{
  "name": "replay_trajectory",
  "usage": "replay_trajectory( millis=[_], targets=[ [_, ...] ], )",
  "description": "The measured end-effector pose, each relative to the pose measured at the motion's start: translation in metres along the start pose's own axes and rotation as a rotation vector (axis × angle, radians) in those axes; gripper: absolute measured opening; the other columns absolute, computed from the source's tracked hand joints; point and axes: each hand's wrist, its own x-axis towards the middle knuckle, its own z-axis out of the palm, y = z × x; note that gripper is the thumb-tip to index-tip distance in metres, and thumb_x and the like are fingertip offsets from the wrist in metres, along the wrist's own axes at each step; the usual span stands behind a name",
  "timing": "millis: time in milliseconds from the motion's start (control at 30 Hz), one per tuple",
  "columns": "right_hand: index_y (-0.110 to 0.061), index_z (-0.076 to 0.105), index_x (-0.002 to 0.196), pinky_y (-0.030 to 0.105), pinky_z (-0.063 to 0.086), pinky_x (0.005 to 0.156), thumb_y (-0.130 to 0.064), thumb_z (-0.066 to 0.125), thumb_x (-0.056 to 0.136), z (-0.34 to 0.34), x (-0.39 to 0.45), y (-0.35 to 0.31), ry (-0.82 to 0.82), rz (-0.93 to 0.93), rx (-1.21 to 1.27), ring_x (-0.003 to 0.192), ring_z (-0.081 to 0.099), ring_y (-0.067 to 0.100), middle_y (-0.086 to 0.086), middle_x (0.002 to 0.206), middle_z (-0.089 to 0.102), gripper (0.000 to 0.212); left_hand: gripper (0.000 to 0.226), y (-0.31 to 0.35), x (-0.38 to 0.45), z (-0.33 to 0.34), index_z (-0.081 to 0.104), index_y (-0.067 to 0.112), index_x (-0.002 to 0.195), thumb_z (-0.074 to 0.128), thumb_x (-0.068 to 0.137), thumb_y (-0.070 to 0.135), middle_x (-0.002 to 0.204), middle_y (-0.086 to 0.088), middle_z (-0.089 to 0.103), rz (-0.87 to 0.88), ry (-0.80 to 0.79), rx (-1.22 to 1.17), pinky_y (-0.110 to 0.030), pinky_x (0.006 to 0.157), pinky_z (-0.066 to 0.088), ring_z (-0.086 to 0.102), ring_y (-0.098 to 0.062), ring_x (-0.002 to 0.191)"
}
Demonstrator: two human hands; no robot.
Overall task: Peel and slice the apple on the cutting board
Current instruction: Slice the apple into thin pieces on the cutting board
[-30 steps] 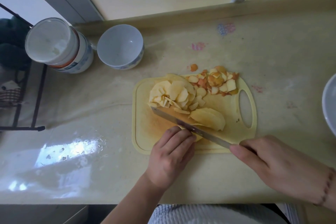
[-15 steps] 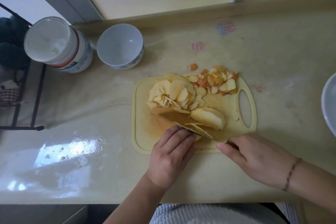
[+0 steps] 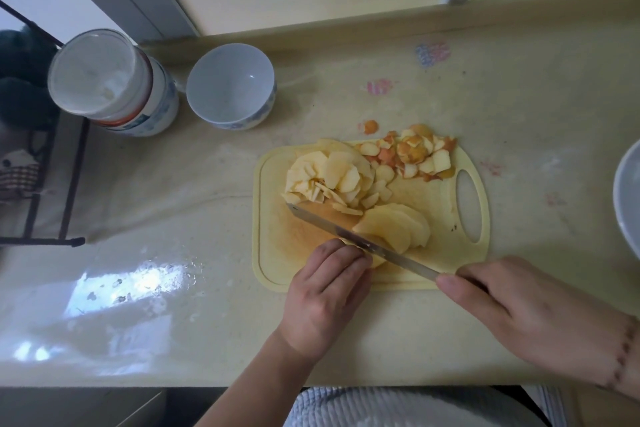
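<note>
Apple, peeled and mostly cut: slices [image 3: 330, 178] and peel scraps [image 3: 415, 154] heaped on the cutting board [image 3: 273, 236], while the left hand [image 3: 325, 291] pins a last piece [image 3: 375, 258] and the right hand [image 3: 530, 315] grips the knife [image 3: 349, 232] mid-cut.

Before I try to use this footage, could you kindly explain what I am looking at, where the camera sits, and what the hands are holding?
There is no machine here: a person wears a wide-angle camera on the head, so the one picture looks down on their own two bare hands. A yellow cutting board lies on a pale counter. The right hand grips a knife, its blade laid slantwise across the board. The left hand curls over a piece of apple beside the blade. On the board lie fanned slices, a heap of slices and peel scraps. Behind stand a white bowl and a jar.
</note>
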Motion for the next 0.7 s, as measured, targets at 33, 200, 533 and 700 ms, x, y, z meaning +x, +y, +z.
replay_trajectory(
  millis=[33, 200, 533, 700],
  targets=[
    [-0.011, 0.035, 0.059, 0.031, 0.034, 0.048, -0.082, 0.015, 0.08, -0.001, -0.001, 0.0, 0.0, 0.001, -0.002, 0.044, 0.034, 0.012, -0.002, 0.048, 0.032, 0.077, 0.014, 0.0, 0.0, 0.0, 0.076, -0.003, 0.099, 0.077, 0.089, 0.008, 0.103, -0.012, 0.071, 0.001, -0.001, -0.002, -0.035, 0.093, 0.054, 0.064, -0.027, 0.102],
    [-0.01, 0.035, 0.06, 0.037, 0.037, 0.051, -0.083, 0.014, 0.08, -0.002, -0.001, -0.001, -0.017, 0.018, -0.004, 0.046, 0.036, 0.015, 0.001, 0.05, 0.033, 0.078, 0.015, 0.0, 0.0, 0.001, 0.076, -0.003, 0.1, 0.077, 0.089, 0.007, 0.103, -0.013, 0.072, 0.0, 0.006, -0.003, -0.036, 0.092, 0.055, 0.065, -0.029, 0.101],
    [-0.021, 0.036, 0.054, 0.027, 0.034, 0.045, -0.082, 0.006, 0.079, 0.012, 0.03, 0.002, -0.003, 0.006, -0.049, 0.041, 0.035, 0.01, 0.0, 0.047, 0.036, 0.072, 0.015, 0.001, 0.0, -0.001, 0.076, -0.002, 0.101, 0.077, 0.089, 0.007, 0.103, -0.014, 0.071, -0.003, -0.008, 0.011, -0.034, 0.094, 0.054, 0.064, -0.028, 0.102],
    [-0.017, 0.032, 0.055, 0.034, 0.037, 0.048, -0.082, 0.014, 0.081, 0.002, 0.017, 0.0, -0.002, 0.003, 0.03, 0.042, 0.032, 0.01, -0.002, 0.047, 0.031, 0.072, 0.014, 0.0, -0.002, -0.001, 0.076, -0.003, 0.101, 0.076, 0.091, 0.008, 0.098, -0.014, 0.069, -0.016, -0.011, 0.02, -0.036, 0.088, 0.055, 0.064, -0.031, 0.096]
  ],
)
